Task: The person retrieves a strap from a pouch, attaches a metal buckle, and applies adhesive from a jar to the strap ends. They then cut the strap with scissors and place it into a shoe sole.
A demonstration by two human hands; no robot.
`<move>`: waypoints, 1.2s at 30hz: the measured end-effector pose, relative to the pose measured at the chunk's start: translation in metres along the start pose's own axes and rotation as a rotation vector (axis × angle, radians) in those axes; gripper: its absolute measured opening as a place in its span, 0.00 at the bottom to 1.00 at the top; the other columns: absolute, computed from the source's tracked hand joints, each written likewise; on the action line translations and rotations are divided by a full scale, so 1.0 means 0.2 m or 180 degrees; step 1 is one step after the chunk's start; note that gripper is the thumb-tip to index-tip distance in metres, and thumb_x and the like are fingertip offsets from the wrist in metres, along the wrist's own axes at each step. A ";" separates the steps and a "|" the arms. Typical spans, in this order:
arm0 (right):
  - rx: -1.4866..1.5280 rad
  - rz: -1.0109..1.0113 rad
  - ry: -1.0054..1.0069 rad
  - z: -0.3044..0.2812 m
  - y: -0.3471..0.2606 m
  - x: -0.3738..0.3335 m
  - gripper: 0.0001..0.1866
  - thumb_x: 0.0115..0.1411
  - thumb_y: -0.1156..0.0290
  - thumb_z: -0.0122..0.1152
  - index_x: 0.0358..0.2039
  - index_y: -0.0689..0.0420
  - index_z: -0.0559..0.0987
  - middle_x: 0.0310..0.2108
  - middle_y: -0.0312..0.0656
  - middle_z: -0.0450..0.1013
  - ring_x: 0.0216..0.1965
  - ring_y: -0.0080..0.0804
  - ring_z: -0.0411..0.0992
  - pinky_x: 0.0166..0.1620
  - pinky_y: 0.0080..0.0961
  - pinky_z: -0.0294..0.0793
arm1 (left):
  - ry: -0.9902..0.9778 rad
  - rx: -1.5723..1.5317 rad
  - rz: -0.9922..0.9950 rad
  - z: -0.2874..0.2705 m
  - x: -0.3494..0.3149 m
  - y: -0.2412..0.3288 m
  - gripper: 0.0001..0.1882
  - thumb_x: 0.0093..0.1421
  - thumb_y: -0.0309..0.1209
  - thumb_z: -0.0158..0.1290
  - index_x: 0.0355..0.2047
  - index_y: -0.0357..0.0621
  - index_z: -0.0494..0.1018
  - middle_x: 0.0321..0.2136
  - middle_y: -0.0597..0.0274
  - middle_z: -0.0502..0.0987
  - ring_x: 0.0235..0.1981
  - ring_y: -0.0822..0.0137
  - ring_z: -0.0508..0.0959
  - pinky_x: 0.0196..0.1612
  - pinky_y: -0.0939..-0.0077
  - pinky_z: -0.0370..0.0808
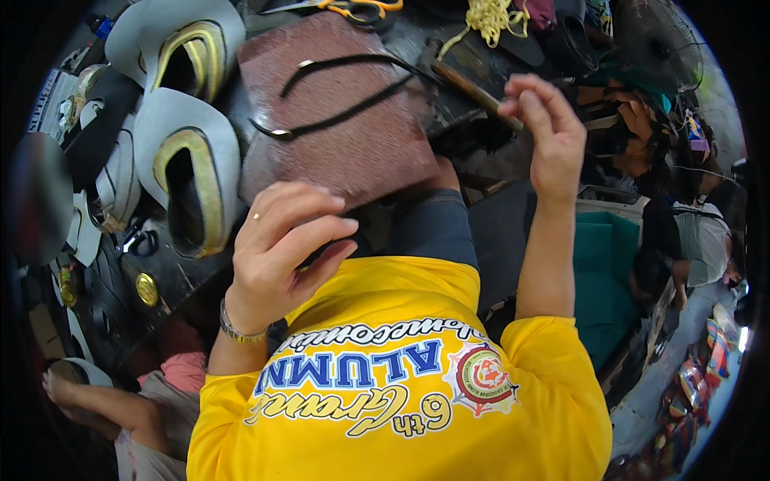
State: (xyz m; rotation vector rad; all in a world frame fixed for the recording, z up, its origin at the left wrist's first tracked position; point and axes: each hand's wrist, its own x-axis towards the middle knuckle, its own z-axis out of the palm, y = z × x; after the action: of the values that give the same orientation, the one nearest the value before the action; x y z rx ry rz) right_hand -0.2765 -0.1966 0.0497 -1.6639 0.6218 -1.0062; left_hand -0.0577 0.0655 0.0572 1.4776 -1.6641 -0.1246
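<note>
A reddish-brown slab (345,152) rests tilted before me, above my lap. Two narrow black straps (345,116) with small shiny metal pieces lie across its upper part. My left hand (285,244) is at the slab's near left edge, fingers half bent and apart, with nothing seen in it. At the right, my right hand (553,132) is raised with thumb and forefinger drawn together. Its fingertips overlap the end of a wooden-handled hammer (473,88); whether they grip it or something small, I cannot tell.
Grey, yellow-lined shoe-like pieces (192,144) crowd the dark table at left. Orange-handled scissors (357,10) and a yellow tangle of strips (489,22) lie at the back. A fan (658,44) stands far right. Another person's arm (120,405) shows lower left.
</note>
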 end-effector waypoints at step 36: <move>0.1025 0.3013 0.1370 0.26 2.84 -0.28 0.61 0.53 0.38 0.71 0.74 0.58 0.50 0.68 0.70 0.54 0.68 0.63 0.56 0.69 0.43 0.56 | -0.2998 0.1708 -0.0122 0.98 1.20 -0.28 0.52 0.36 0.30 0.72 0.66 0.61 0.65 0.68 0.54 0.59 0.72 0.44 0.53 0.71 0.40 0.52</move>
State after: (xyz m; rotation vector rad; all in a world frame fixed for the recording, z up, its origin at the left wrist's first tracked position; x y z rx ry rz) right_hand -0.2172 -0.3065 -0.5103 -0.6965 1.2918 -0.6848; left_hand -0.1204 -0.2423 0.0324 2.0210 -2.5548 -0.4842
